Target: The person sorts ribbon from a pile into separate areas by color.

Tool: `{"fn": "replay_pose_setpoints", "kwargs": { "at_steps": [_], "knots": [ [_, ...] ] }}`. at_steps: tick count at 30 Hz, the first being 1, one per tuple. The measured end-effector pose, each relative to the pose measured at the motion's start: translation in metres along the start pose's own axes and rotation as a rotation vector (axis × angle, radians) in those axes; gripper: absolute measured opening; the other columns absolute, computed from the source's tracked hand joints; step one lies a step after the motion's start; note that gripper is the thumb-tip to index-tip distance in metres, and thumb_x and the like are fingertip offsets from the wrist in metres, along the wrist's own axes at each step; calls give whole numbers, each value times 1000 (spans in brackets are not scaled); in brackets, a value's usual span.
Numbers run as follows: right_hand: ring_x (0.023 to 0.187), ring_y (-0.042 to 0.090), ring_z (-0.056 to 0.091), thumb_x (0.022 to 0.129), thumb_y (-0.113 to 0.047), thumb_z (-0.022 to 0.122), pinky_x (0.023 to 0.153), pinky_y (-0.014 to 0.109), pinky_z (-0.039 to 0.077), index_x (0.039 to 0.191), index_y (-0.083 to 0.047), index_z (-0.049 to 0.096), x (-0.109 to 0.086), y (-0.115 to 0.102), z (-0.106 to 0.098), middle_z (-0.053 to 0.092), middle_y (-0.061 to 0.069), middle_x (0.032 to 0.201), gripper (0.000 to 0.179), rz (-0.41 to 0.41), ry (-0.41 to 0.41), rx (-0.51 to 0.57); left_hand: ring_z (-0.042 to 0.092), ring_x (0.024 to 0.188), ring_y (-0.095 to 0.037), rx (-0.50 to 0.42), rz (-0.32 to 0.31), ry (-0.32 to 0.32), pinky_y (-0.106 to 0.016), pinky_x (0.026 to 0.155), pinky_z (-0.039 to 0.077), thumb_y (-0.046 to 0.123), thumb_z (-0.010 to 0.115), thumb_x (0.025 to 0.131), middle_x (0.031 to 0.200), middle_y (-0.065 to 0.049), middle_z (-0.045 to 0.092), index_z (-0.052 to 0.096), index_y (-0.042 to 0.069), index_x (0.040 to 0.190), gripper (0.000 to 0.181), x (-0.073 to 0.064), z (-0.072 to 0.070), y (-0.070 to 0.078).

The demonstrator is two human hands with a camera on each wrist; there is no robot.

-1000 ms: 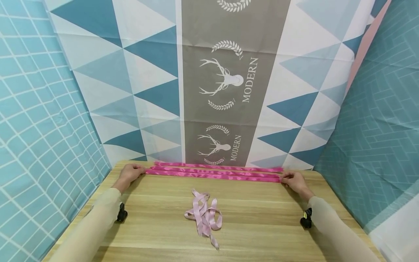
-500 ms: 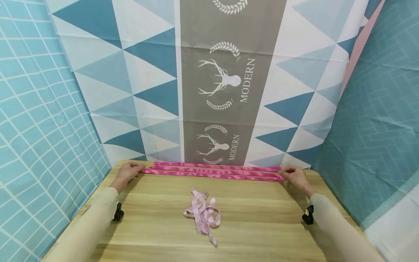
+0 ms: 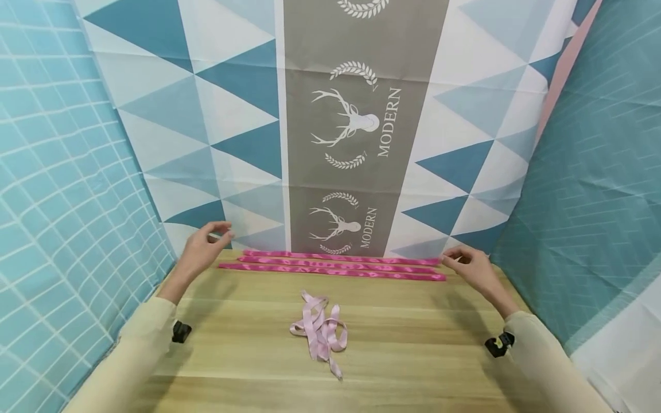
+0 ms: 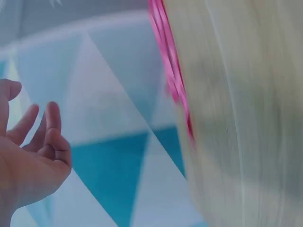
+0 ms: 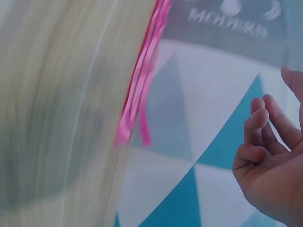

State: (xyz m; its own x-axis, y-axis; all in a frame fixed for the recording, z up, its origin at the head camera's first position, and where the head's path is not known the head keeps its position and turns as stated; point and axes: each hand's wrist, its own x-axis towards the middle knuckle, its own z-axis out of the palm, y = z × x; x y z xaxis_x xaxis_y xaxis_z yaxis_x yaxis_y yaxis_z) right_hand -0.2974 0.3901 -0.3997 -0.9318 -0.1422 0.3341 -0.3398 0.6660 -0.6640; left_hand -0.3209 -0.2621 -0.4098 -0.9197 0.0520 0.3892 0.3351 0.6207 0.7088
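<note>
Three hot-pink satin ribbons lie side by side along the table's back edge, almost parallel; the front ribbon [image 3: 289, 268] reaches farthest left. Raised above their left ends is my left hand [image 3: 200, 250], with fingers loosely bent and nothing in them. My right hand [image 3: 472, 272] hovers at their right ends, its thumb and fingertips overlapping the back ribbon's end in the head view. In the right wrist view this hand [image 5: 272, 161] appears off the ribbons [image 5: 142, 85], relaxed and holding nothing. Nearer the person, a pale pink ribbon [image 3: 321, 338] lies in a loose, looped heap.
The wooden table [image 3: 248, 367] meets a patterned cloth backdrop [image 3: 356, 160] right behind the ribbons. Blue checked cloth [image 3: 62, 189] hangs on the left and teal cloth [image 3: 594, 201] on the right. Each wrist wears a small black camera [image 3: 181, 331].
Both hands have let go of the front hot-pink ribbon and lifted off the table, the left one higher. That ribbon now lies flat in front of the other two.
</note>
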Motion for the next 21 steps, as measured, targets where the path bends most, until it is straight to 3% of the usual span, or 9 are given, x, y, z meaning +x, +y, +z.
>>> {"fn": "replay_pose_setpoints", "kwargs": {
  "at_steps": [5, 8, 15, 18, 21],
  "knots": [
    [73, 28, 56, 100, -31, 69, 60, 34, 48, 110, -11, 73, -18, -21, 20, 65, 7, 88, 23, -35, -53, 82, 63, 97, -25, -12, 123, -227, -39, 75, 54, 31, 65, 103, 119, -11, 65, 64, 9, 129, 35, -22, 33, 32],
    [75, 29, 58, 101, -28, 68, 62, 35, 49, 111, -8, 73, -22, -31, 37, 66, 6, 90, 23, -54, -82, 119, 64, 94, -21, 0, 181, -322, -38, 78, 54, 26, 68, 100, 111, -6, 68, 68, 10, 121, 26, -32, 53, 43],
    [70, 21, 60, 100, -33, 69, 60, 32, 50, 106, -16, 76, -21, -54, 82, 69, 6, 89, 19, -132, -177, 122, 64, 89, -16, 33, 211, -387, -37, 79, 53, 24, 68, 100, 99, 4, 67, 70, 13, 113, 17, -44, 88, 56],
    [74, 16, 61, 99, -36, 70, 63, 31, 51, 106, -18, 76, -23, -64, 105, 69, -2, 90, 20, -195, -286, 81, 64, 87, -16, 42, 226, -426, -36, 77, 53, 25, 68, 100, 97, 4, 67, 70, 10, 112, 19, -48, 97, 58],
    [81, 14, 63, 97, -39, 71, 70, 32, 53, 109, -14, 74, -26, -72, 127, 68, -8, 94, 28, -234, -451, 51, 64, 86, -15, 43, 248, -461, -34, 75, 53, 25, 69, 100, 96, 4, 67, 70, 7, 113, 23, -52, 105, 59]
  ]
}}
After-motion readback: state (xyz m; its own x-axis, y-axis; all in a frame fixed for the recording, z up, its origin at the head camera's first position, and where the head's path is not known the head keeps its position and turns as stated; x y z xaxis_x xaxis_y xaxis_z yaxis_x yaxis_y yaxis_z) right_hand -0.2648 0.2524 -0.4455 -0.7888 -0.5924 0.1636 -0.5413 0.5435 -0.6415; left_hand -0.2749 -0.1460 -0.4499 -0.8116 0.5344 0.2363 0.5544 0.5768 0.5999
